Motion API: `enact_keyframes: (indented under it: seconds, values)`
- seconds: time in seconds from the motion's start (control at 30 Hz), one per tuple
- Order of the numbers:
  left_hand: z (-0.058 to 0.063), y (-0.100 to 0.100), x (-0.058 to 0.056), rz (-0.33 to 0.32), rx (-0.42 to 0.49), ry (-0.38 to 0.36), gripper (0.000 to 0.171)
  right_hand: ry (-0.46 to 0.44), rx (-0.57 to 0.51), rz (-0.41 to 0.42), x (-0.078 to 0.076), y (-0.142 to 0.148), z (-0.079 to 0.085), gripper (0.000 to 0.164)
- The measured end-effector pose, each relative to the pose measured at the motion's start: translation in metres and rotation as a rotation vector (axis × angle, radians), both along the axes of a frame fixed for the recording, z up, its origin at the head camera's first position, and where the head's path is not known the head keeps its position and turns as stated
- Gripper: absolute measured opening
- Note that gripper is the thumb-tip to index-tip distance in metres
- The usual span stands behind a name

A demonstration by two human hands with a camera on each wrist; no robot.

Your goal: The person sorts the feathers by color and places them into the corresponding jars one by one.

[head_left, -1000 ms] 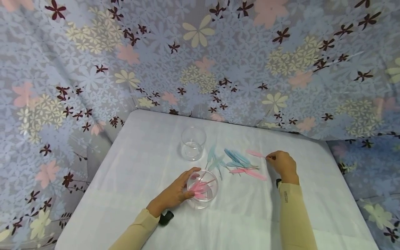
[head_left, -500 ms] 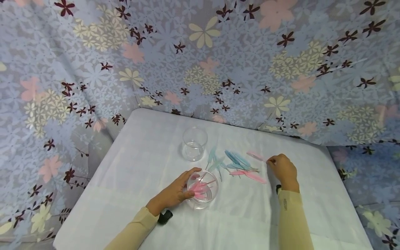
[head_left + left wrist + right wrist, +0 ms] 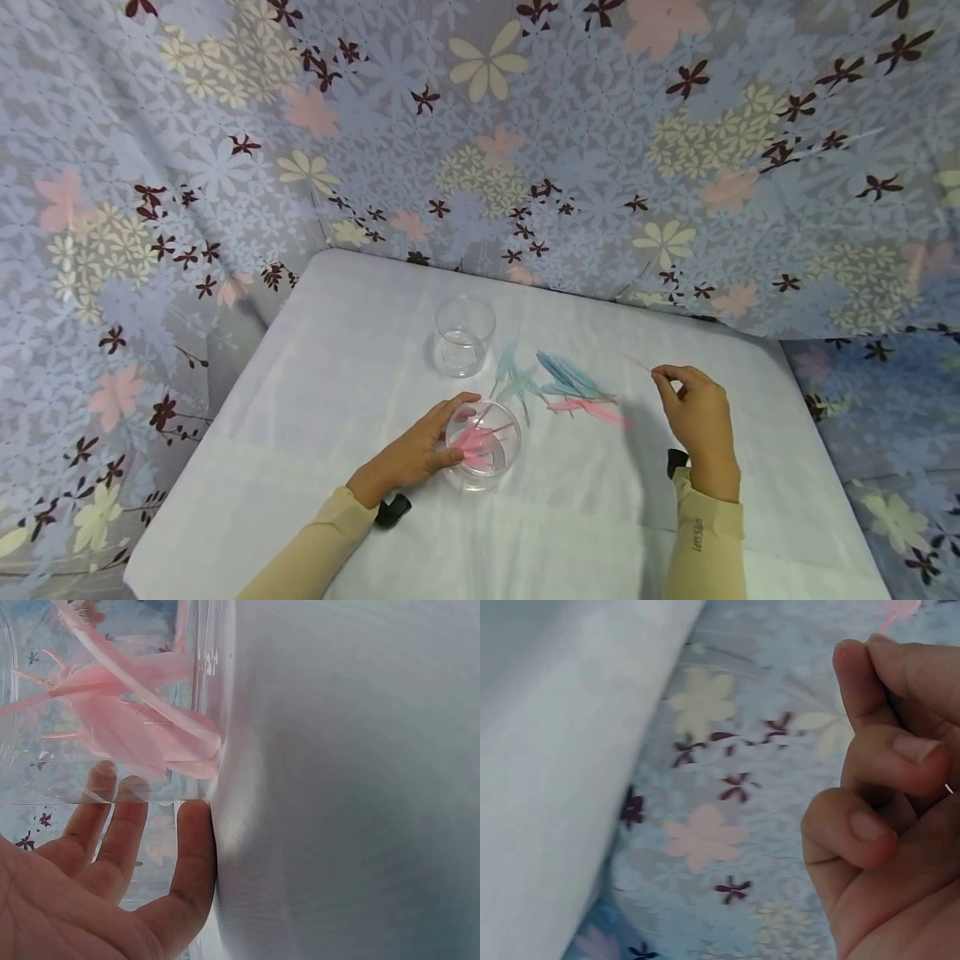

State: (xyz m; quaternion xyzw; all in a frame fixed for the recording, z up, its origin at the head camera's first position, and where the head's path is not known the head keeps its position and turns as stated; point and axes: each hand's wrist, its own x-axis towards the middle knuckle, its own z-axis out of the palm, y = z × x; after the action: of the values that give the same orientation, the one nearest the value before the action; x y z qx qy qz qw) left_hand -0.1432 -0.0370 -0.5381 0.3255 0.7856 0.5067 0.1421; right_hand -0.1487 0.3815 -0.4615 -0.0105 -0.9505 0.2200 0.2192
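My left hand (image 3: 412,450) grips a clear plastic cup (image 3: 477,482), its thumb at the near side of the rim and fingers round the far side. Inside the cup lie several pink feathers (image 3: 120,724), with quills pointing different ways. On the right, my right hand (image 3: 697,412) pinches a pink feather (image 3: 636,360) by its quill between thumb and forefinger. Only a bit of that feather shows at the top of the right wrist view; the other fingers are curled in. Left of this hand, blue feathers (image 3: 570,379) and pink feathers (image 3: 588,409) lie loosely heaped.
A second clear cup (image 3: 464,357) stands behind the first one. Pale blue feathers (image 3: 516,383) lie between the cups and the heap. All of it is on a white-covered table (image 3: 330,350), with a flowered cloth (image 3: 480,167) hanging behind.
My right hand has pulled the pink feather up off the table, rising and shifting slightly to the right. The left hand stays on its cup. The head view shifts a little.
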Motion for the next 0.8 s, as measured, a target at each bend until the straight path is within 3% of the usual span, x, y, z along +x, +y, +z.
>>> enact_keyframes:
  seconds: [0.1,0.37,0.57,0.8]
  values:
    - [0.001,-0.001,0.000,0.006,0.003,-0.003,0.085,0.061,-0.023,0.039,0.002,-0.006,0.011,0.009]
    - [0.000,-0.001,0.000,-0.004,-0.004,0.009,0.087,0.102,-0.039,0.077,0.011,-0.023,0.035,0.008]
    - [0.002,-0.001,0.000,-0.004,0.001,0.011,0.087,0.152,-0.051,0.211,0.021,-0.044,0.059,0.012]
    - [0.003,-0.001,0.001,0.000,-0.013,0.002,0.088,0.130,-0.066,0.361,0.031,-0.063,0.074,0.019]
